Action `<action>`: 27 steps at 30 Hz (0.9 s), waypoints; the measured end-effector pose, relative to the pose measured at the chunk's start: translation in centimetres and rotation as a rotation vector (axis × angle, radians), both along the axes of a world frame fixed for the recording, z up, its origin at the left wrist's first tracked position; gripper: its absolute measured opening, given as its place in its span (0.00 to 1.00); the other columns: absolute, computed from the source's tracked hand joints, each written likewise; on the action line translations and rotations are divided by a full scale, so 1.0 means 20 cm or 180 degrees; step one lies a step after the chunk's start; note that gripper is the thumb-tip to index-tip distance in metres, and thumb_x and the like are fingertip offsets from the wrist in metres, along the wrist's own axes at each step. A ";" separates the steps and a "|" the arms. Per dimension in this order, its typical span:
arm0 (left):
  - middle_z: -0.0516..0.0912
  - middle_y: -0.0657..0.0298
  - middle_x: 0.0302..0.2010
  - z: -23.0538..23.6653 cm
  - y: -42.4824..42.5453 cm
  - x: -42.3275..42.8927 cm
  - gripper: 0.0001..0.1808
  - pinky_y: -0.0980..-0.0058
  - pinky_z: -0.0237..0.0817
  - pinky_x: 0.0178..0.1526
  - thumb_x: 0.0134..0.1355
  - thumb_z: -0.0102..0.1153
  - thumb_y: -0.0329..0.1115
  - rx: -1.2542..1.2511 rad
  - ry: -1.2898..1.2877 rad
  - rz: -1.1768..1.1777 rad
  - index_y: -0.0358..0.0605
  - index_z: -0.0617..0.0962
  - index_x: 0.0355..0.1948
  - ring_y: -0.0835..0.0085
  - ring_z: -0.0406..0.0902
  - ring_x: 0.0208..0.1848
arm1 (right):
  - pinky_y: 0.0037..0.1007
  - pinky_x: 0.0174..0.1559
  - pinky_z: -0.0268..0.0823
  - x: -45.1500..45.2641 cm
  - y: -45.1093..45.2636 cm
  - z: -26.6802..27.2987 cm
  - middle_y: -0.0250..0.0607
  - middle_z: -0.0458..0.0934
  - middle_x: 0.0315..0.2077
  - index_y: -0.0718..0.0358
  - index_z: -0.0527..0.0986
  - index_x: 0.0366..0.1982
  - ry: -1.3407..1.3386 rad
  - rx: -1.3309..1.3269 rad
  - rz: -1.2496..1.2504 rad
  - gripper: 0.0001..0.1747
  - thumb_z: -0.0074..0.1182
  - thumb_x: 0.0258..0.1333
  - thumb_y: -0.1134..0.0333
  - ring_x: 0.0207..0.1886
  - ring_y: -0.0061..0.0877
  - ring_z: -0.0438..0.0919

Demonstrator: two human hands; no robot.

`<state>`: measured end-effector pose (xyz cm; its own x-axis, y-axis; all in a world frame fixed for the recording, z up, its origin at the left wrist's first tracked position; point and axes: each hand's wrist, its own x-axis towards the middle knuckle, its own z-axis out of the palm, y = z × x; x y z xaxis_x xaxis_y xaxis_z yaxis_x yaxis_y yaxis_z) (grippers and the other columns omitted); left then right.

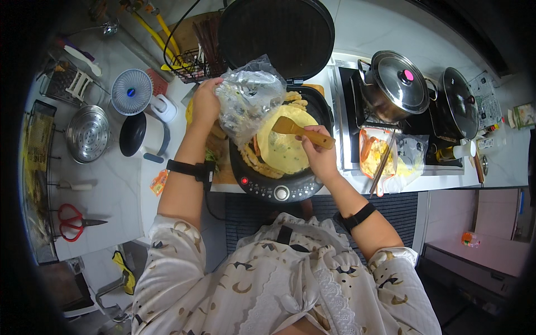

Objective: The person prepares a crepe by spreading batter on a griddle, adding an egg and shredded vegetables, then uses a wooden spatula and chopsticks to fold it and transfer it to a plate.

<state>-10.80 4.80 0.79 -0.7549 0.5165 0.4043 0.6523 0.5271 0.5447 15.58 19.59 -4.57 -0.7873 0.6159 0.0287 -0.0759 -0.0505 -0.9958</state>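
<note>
A round yellow pancake with green flecks (289,153) lies on the black electric griddle (276,190), whose lid (276,37) stands raised behind. Browned food pieces (261,167) lie around its left and far edges. My left hand (207,102) grips a clear plastic bag (251,96) at its left side, held over the griddle's left part; the bag has bits of food in or on it. My right hand (318,150) holds a wooden spatula (293,127) by its handle, its flat blade above the pancake.
Right of the griddle are a tray of yellow food (377,153) with chopsticks (383,163), a lidded steel pot (395,88) and a lidded pan (458,104) on the stove. At left are a small fan (132,92), a white pot (146,134) and red-handled scissors (73,222).
</note>
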 end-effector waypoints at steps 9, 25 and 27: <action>0.79 0.60 0.36 0.12 -0.10 -0.09 0.26 0.75 0.65 0.34 0.43 0.52 0.14 -0.0051 0.0494 0.0185 0.47 0.79 0.45 0.70 0.72 0.28 | 0.16 0.34 0.66 -0.02 0.02 -0.08 0.33 0.79 0.30 0.64 0.70 0.42 -0.0144 0.0262 -0.0136 0.12 0.54 0.55 0.72 0.30 0.12 0.75; 0.78 0.63 0.45 0.41 -0.99 0.17 0.25 0.82 0.69 0.34 0.52 0.35 0.13 0.1454 -0.0531 0.0871 0.42 0.78 0.46 0.81 0.75 0.35 | 0.19 0.42 0.67 -0.11 -0.32 0.30 0.38 0.74 0.36 0.66 0.66 0.44 0.0678 0.0184 0.0436 0.11 0.47 0.59 0.79 0.40 0.21 0.77; 0.79 0.65 0.39 0.37 -1.18 0.24 0.24 0.82 0.69 0.34 0.50 0.35 0.12 0.1271 -0.0482 0.1105 0.40 0.79 0.41 0.81 0.75 0.34 | 0.19 0.41 0.67 -0.16 -0.46 0.36 0.37 0.74 0.36 0.66 0.66 0.44 0.0686 0.0038 0.0778 0.11 0.47 0.59 0.78 0.40 0.20 0.76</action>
